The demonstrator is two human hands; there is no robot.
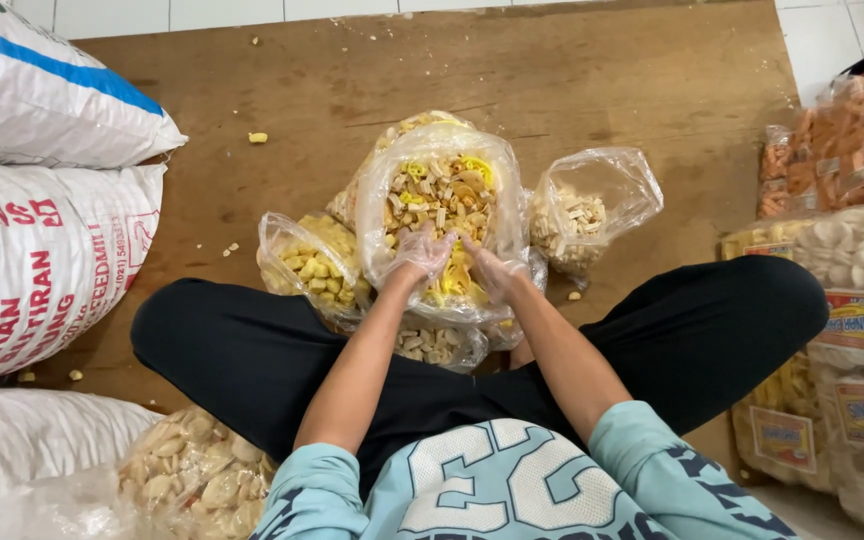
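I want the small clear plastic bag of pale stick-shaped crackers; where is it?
The small clear plastic bag of pale stick-shaped crackers stands open on the brown wooden board, just right of the big clear bag both hands hold.

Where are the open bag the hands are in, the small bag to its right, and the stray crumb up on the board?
Open bag [439, 190]: head view, its filling.
Small bag [592, 205]: head view, its clear wall.
Crumb [258, 138]: head view, its middle.

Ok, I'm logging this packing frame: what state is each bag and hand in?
Middle clear bag: open, filled with mixed snack pieces.
Left hand: in a thin clear glove, inside the middle bag.
Right hand: gloved, inside the same bag.
Left small bag: open, part full of yellow pieces.
Right small bag: open, part full of pale pieces.
White sacks: closed, stacked.
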